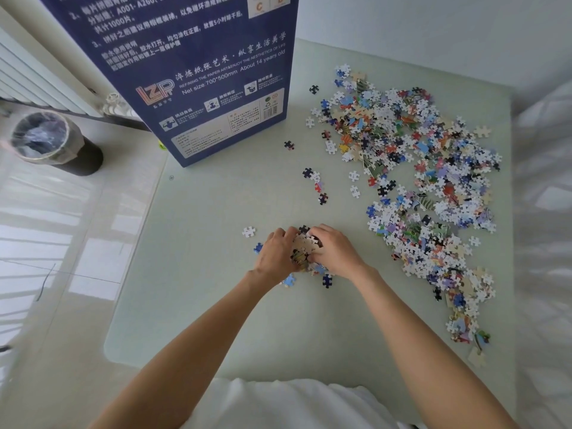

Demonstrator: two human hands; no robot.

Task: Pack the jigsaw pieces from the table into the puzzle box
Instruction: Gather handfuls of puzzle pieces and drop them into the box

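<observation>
A tall dark-blue puzzle box (198,72) stands upright at the table's far left. A wide spread of loose jigsaw pieces (421,187) covers the right side of the pale green table (201,236). Near the table's middle, my left hand (274,253) and my right hand (332,249) cup a small heap of pieces (305,247) between them, fingers curled around it from both sides. A few stray pieces lie around the hands, among them a white one (248,231) to the left and a dark one (327,280) below.
Scattered single pieces (315,184) lie between the box and the hands. A black bin with a plastic liner (51,142) stands on the floor at left, beside a radiator (37,78). A white wall runs behind the table.
</observation>
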